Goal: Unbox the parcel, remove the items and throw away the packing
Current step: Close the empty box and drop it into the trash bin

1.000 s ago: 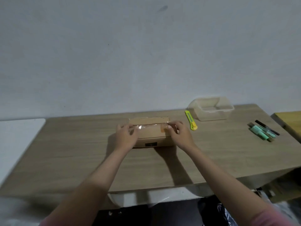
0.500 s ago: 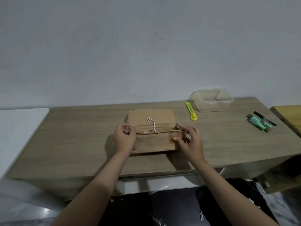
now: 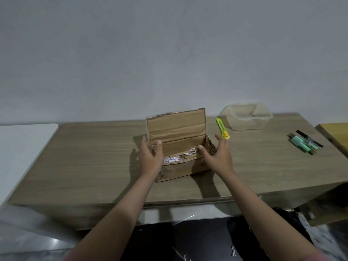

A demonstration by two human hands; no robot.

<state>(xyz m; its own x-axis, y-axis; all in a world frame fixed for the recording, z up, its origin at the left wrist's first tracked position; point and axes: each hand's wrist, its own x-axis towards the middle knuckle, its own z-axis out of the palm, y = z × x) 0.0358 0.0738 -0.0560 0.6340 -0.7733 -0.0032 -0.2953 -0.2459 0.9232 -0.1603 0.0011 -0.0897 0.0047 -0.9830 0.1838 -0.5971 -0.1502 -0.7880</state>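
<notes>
A brown cardboard box (image 3: 178, 170) sits in the middle of the wooden table (image 3: 84, 162). Its lid (image 3: 176, 124) stands up and back toward the wall. Inside lies white shredded paper (image 3: 178, 157); anything under it is hidden. My left hand (image 3: 150, 159) rests against the box's left end with its thumb over the rim, fingers spread. At the box's right end my right hand (image 3: 218, 157) hovers with fingers apart and nothing in it.
A yellow utility knife (image 3: 222, 129) lies right of the box. Behind it stands a clear plastic container (image 3: 246, 117). Green and black markers (image 3: 304, 144) lie at the far right. A white surface (image 3: 20, 147) adjoins the table's left, and a yellow board (image 3: 337, 134) its right.
The box lid has swung up and back, exposing the shredded paper. Both hands let go of the lid and now sit at the box's two ends with fingers spread.
</notes>
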